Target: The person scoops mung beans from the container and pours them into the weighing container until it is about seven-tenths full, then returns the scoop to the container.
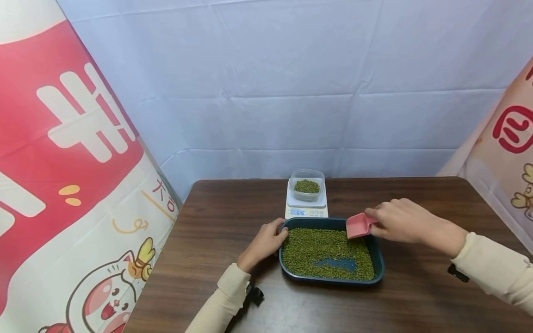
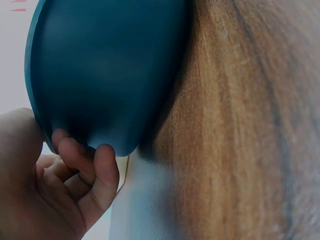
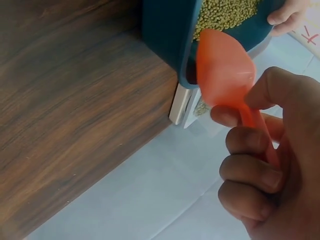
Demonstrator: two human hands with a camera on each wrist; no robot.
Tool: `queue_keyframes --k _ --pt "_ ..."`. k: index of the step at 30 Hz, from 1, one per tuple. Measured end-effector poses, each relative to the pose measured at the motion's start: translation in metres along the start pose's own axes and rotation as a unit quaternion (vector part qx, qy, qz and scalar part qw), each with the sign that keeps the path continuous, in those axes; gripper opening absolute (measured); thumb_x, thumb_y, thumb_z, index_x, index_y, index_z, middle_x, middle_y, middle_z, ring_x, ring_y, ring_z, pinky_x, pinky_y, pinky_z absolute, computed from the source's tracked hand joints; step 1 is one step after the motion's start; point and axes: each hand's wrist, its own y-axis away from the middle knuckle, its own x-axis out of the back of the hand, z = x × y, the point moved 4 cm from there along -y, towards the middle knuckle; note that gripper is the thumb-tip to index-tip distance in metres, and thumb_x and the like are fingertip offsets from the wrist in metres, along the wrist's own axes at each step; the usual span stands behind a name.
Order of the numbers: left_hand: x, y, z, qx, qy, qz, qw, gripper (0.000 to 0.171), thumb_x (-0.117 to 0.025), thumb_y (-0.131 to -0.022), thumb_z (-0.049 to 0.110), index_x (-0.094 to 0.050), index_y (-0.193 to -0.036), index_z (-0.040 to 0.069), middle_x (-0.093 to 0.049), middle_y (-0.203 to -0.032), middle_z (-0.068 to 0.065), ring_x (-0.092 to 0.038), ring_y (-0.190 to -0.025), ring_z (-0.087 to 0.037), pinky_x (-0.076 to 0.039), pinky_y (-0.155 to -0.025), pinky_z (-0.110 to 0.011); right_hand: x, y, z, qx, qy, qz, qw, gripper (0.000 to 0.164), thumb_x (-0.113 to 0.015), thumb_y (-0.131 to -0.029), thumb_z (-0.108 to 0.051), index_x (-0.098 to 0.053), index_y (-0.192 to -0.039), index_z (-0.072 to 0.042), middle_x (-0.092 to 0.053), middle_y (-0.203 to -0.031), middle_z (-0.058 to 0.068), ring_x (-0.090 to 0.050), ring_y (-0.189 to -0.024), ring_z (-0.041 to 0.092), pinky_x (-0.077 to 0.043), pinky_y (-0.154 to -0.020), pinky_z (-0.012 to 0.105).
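A dark teal tray (image 1: pixel 333 280) holds a layer of green mung beans (image 1: pixel 320 245), with a patch of its bottom bare near the front. My left hand (image 1: pixel 266 239) grips the tray's rim at the far left corner; in the left wrist view its fingers (image 2: pixel 106 167) curl against the outer wall. By its handle, my right hand (image 1: pixel 401 222) holds a pink scoop (image 1: pixel 357 225) over the tray's far right corner. The right wrist view shows the scoop (image 3: pixel 225 67) tilted, its bowl beside the rim, fingers wrapped around the handle. What the bowl contains cannot be seen.
Behind the tray, a white kitchen scale (image 1: pixel 306 212) with a lit display bears a clear plastic container (image 1: pixel 307 196) partly filled with mung beans. All stand on a brown wooden table (image 1: pixel 233 203). A pale cloth (image 1: pixel 266 92) hangs beyond its far edge, printed banners at both sides.
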Motion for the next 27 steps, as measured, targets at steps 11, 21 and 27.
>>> queue_keyframes --k 11,21,27 --pt "0.000 -0.001 0.000 -0.002 0.003 0.011 0.9999 0.027 -0.043 -0.103 0.026 -0.057 -0.126 0.020 -0.055 -0.055 -0.002 -0.054 -0.038 -0.018 -0.051 -0.038 -0.031 0.004 -0.003 -0.007 0.007 0.016 -0.006 1.000 0.017 -0.066 -0.077 -0.022 -0.051 -0.071 -0.021 -0.034 -0.055 -0.010 -0.024 -0.048 0.007 -0.013 -0.044 0.025" --pt "-0.001 -0.001 0.000 -0.005 0.004 0.009 0.9999 0.027 -0.043 -0.103 0.026 -0.057 -0.126 0.021 -0.053 -0.053 -0.003 -0.054 -0.038 -0.020 -0.051 -0.037 -0.031 0.005 -0.007 -0.011 0.010 0.023 -0.012 1.000 0.024 -0.066 -0.075 -0.019 -0.044 -0.064 -0.023 -0.033 -0.053 -0.009 -0.022 -0.049 0.008 -0.014 -0.045 0.026" --pt "-0.001 -0.001 -0.001 0.004 0.007 0.006 0.9999 0.028 -0.043 -0.103 0.027 -0.056 -0.128 0.023 -0.055 -0.054 -0.004 -0.055 -0.039 -0.022 -0.051 -0.037 -0.031 0.002 -0.010 -0.017 0.017 0.018 -0.024 0.999 0.013 -0.070 -0.074 -0.023 -0.059 -0.070 -0.020 -0.047 -0.059 -0.008 -0.034 -0.048 0.009 -0.027 -0.042 0.027"
